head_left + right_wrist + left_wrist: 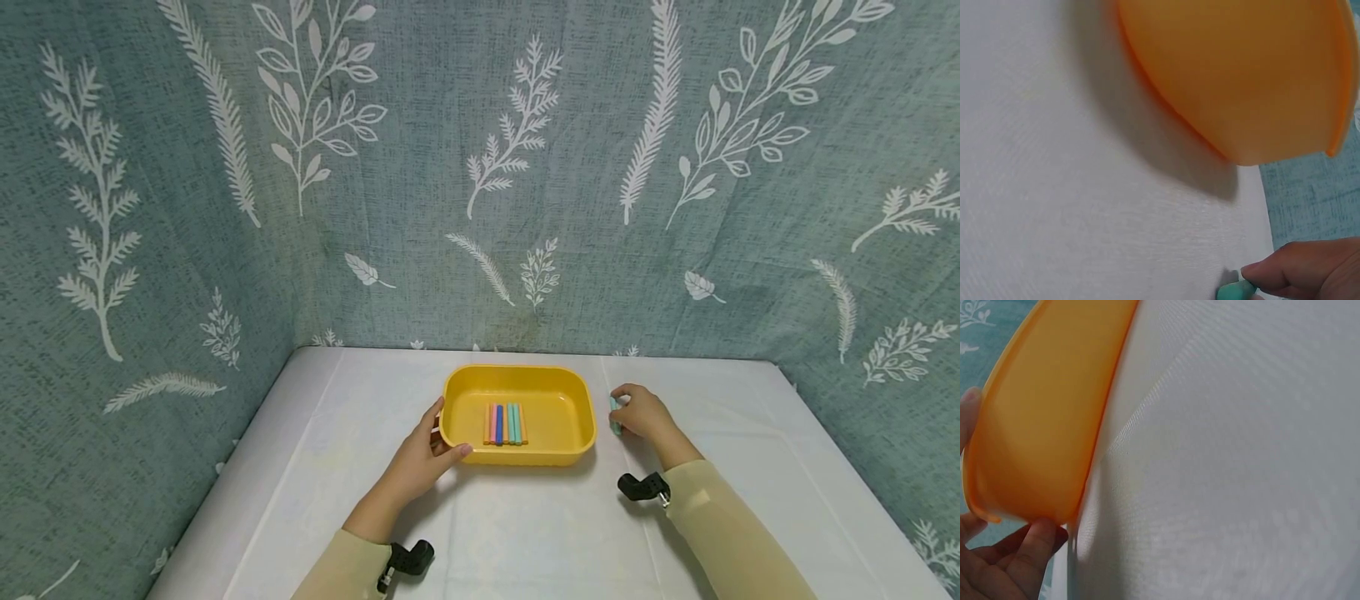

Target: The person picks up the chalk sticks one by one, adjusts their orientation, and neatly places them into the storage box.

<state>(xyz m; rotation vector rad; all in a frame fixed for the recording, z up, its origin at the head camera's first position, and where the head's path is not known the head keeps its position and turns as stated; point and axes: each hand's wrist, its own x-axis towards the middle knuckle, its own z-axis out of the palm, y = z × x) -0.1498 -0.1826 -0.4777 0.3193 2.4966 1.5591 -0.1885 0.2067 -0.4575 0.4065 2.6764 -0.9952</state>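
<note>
A yellow tray (555, 457) lies on the white-covered table, with several chalk sticks (499, 425) in orange, pink, blue and green side by side inside it. My left hand (422, 457) grips the tray's left end, thumb over the front rim; the left wrist view shows the fingers (1038, 547) against the tray's outer wall. Just right of the tray, my right hand (643, 414) pinches a green chalk stick (1235, 291) between thumb and fingers, low over the tabletop. Part of that stick is hidden by the fingers.
White cloth (540, 533) covers the table. A blue-green curtain with white leaf prints (420, 167) stands behind the table and along both sides. A small black wrist camera (643, 487) sits on the right wrist, another (412, 557) on the left.
</note>
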